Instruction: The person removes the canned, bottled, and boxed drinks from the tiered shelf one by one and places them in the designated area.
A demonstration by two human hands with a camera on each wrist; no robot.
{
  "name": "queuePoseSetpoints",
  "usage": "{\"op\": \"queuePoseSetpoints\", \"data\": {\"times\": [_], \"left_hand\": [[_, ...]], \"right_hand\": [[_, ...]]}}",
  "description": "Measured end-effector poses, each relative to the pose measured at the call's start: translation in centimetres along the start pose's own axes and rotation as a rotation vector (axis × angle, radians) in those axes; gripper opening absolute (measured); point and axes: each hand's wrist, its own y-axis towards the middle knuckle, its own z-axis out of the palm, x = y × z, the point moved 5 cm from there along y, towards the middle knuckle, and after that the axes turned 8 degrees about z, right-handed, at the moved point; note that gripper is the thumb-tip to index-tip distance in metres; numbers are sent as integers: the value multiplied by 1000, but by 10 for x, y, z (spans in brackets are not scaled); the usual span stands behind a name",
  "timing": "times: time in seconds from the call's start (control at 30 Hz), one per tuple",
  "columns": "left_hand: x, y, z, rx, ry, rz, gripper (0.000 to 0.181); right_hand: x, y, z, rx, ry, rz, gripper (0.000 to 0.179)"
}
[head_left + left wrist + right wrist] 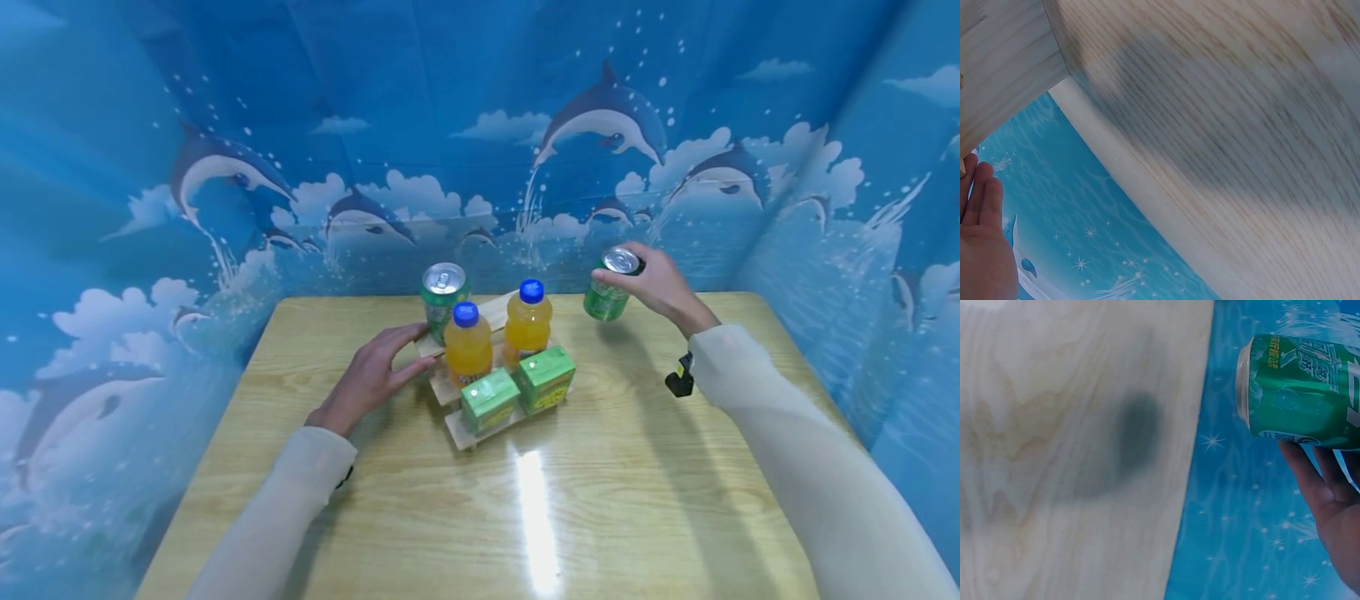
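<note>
So the green can (604, 303) is hanging in the air just above the table (637, 508), and the right hand (662, 283) is doing the holding: thumb on one side, fingers on the other, gripping it near the top. It's leaning a bit, silver lid up, and its bottom is sitting clear of the wood, with a dark shadow falling below that grip. Off to the left of the grip, well apart from it, a stepped wooden rack (501, 313) is standing on the table. A second green can (446, 302) is standing upright on the back step, at the rack's far end from the gripping hand. Toward the person from there, two blue-capped bottles of orange drink (468, 354) are standing on the middle step, and two green cartons (547, 380) are sitting side by side on the front one. The left hand (375, 371) is resting at the rack's left side, fingers mostly straight and thumb spread wide from them, touching the wood near that second can; whether it's touching the can too, can't tell. Out beyond both hands, a blue dolphin backdrop (450, 92) is running behind the table, and a black strap piece (679, 380) is showing at the right cuff.
</note>
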Motion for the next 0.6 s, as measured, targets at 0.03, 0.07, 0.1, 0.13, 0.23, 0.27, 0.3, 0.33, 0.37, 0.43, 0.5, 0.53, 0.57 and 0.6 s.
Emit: {"op": "queuePoseSetpoints", "data": {"times": [0.03, 0.07, 0.1, 0.13, 0.23, 0.27, 0.3, 0.33, 0.37, 0.43, 0.5, 0.53, 0.57, 0.6], "left_hand": [[0, 0, 0, 0, 1, -1, 62], [0, 0, 0, 0, 1, -2, 62], [0, 0, 0, 0, 2, -3, 62], [0, 0, 0, 0, 2, -3, 62], [0, 0, 0, -1, 2, -2, 62], [0, 0, 0, 0, 2, 0, 62], [0, 0, 0, 0, 3, 1, 62], [0, 0, 0, 0, 4, 2, 62], [0, 0, 0, 1, 4, 3, 62], [0, 0, 0, 0, 5, 4, 63], [0, 0, 0, -1, 6, 3, 63], [0, 0, 0, -2, 7, 3, 62], [0, 0, 0, -3, 5, 2, 62], [0, 0, 0, -3, 5, 0, 62]], "right_hand": [[-3, 0, 1, -1, -5, 6, 103], [-6, 0, 2, -2, -5, 10, 103], [-9, 0, 3, -5, -11, 15, 103], [-12, 1, 4, -7, -16, 16, 104], [-21, 2, 9, -16, -21, 19, 102], [-25, 2, 10, -19, -21, 18, 101], [-28, 2, 11, -22, -21, 17, 101], [-31, 2, 13, -23, -21, 16, 100], [-34, 3, 15, -24, -19, 16, 99], [-39, 3, 18, -26, -19, 16, 100], [-44, 3, 21, -25, -13, 19, 101], [-47, 4, 22, -26, -8, 22, 101], [-49, 4, 23, -27, -7, 24, 101], [-51, 4, 25, -30, -6, 27, 101]]}}
